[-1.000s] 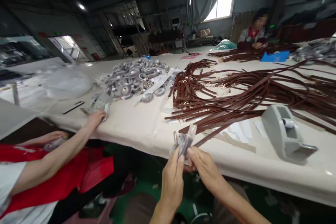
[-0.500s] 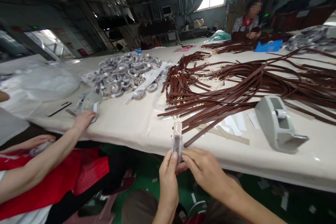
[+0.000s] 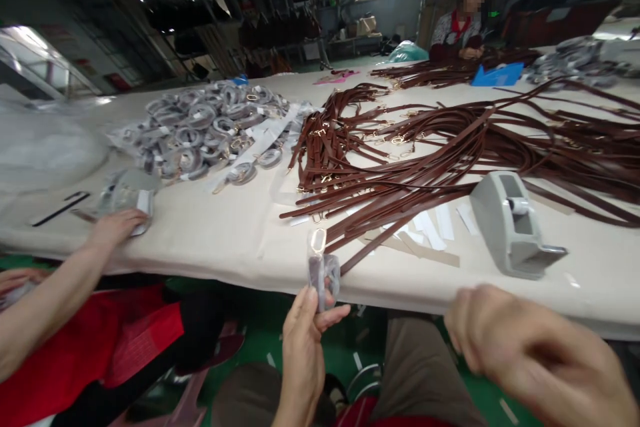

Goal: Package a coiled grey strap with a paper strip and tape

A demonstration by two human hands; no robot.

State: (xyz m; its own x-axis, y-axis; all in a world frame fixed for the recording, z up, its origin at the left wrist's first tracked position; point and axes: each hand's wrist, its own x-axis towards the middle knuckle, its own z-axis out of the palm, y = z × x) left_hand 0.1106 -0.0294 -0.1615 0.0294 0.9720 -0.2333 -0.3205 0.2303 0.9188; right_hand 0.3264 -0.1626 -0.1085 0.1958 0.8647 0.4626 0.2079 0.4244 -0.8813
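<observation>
My left hand (image 3: pixel 303 340) grips a coiled brown strap (image 3: pixel 316 273) in clear plastic wrap, with a gold-coloured ring at its upper end. The coil stands upright just in front of the table edge. Off to the right, my right hand (image 3: pixel 530 340) is apart from the coil and blurred by motion. Its fingers look bent, but their tips are hidden. Closest to that hand is a grey tape dispenser (image 3: pixel 505 227) on the table. Loose brown straps (image 3: pixel 425 173) with gold-coloured hardware lie beyond the hands.
Several wrapped strap coils (image 3: pixel 200 127) are heaped at the left of the white table (image 3: pixel 240 227). A co-worker's hand (image 3: pixel 117 227) rests on another dispenser (image 3: pixel 127 190). Paper strips (image 3: pixel 430 230) lie beside the straps. Another person (image 3: pixel 460 33) sits across the table.
My right hand has left the wrapped coil and moved right, towards the tape dispenser's side. The coil stays in my left hand, now turned so its ring shows. The view has shifted right.
</observation>
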